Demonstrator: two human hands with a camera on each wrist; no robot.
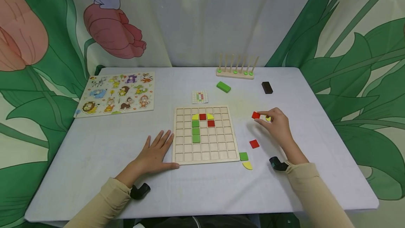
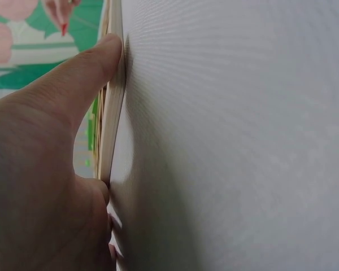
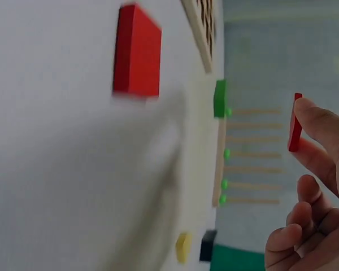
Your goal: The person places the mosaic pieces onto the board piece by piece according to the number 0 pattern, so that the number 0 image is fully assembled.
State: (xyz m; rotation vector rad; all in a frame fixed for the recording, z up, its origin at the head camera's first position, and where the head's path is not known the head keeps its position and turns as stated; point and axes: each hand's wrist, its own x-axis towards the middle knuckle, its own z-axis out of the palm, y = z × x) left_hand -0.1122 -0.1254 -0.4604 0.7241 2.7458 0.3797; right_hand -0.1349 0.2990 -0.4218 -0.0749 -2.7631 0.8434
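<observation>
A wooden grid board lies in the middle of the table, with green squares, red squares and yellow quarter-circles set in its cells. My left hand lies with fingers spread at the board's left edge, thumb touching the near corner. Above the table, right of the board, my right hand pinches a red square tile between thumb and fingertips. Below it on the cloth lies another red square. A yellow piece is partly hidden behind the right hand in the head view.
Near the board's right corner lie a green square and a yellow quarter-circle. Behind it are a pattern card, a green block, a peg stand and a black block. An animal puzzle lies far left.
</observation>
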